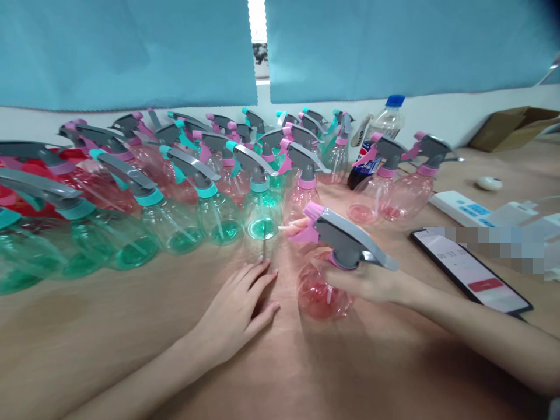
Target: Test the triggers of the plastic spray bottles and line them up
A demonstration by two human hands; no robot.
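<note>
My right hand (359, 281) is wrapped around the neck of a pink spray bottle (324, 291) with a grey and pink trigger head, its nozzle pointing away to the left. The bottle is tilted slightly; whether its base touches the table I cannot tell. My left hand (240, 306) lies palm down on the brown table (262, 373), fingers stretched out and holding nothing. Just beyond its fingertips stands a green spray bottle (262, 219) with a teal collar. Behind the held bottle is another pink spray bottle (301, 195), partly hidden.
Several green and pink spray bottles stand in rows along the left and back. Two pink spray bottles (409, 195) stand at right near a cola bottle (371, 146). A phone (472, 271), a white power strip (464, 210), a small white case (489, 183) and a cardboard box (510, 128) lie farther right.
</note>
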